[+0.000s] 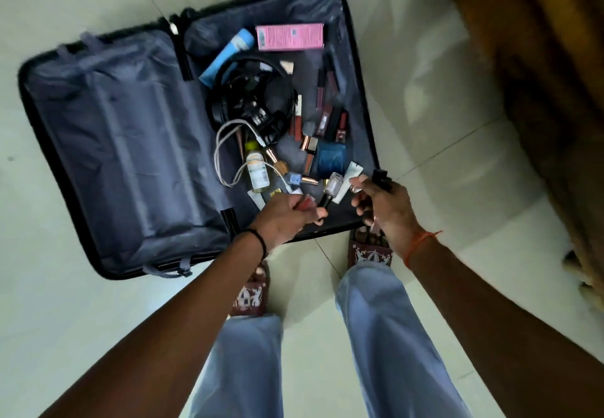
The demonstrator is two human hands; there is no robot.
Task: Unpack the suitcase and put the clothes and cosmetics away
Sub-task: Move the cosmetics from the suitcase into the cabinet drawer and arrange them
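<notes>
Grey-lined suitcase (108,143) lies open; both hands (284,218) grip small cosmetics.

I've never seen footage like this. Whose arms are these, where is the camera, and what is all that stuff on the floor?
There is no machine here: a person wears a camera on the head, so you look down along their own arms and legs. On the tiled floor lies an open suitcase. Its left half looks bare; the right half holds loose cosmetics, among them a pink box, a blue tube, black headphones, a white cable and a small clear bottle. The left hand grips small bottles, one with a black cap. The right hand holds a dark item and other small pieces; exactly what is hard to tell.
</notes>
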